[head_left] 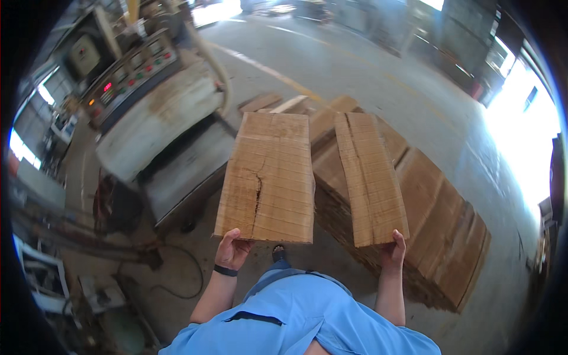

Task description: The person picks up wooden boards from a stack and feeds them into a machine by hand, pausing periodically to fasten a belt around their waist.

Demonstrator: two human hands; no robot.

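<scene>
Two rough-sawn wooden boards are held out in front of me, one in each hand. My left hand (pixel 232 251) grips the near end of the wider board (pixel 278 177), thumb on top and the other fingers hidden beneath. A dark crack runs along that board's lower middle. My right hand (pixel 393 248) is closed round the near end of the narrower board (pixel 371 177), its thumb over the edge. That board has a dark line along its length. Apart from each other, the boards leave a gap between them, and the narrower one lies over or above a stack of planks (pixel 441 231).
A machine with a button panel (pixel 136 74) and a metal bed (pixel 189 165) stands at the left. The plank stack reaches from ahead to the right. A cable (pixel 192 284) curls on the floor at lower left. Painted lines (pixel 260 65) cross the floor ahead.
</scene>
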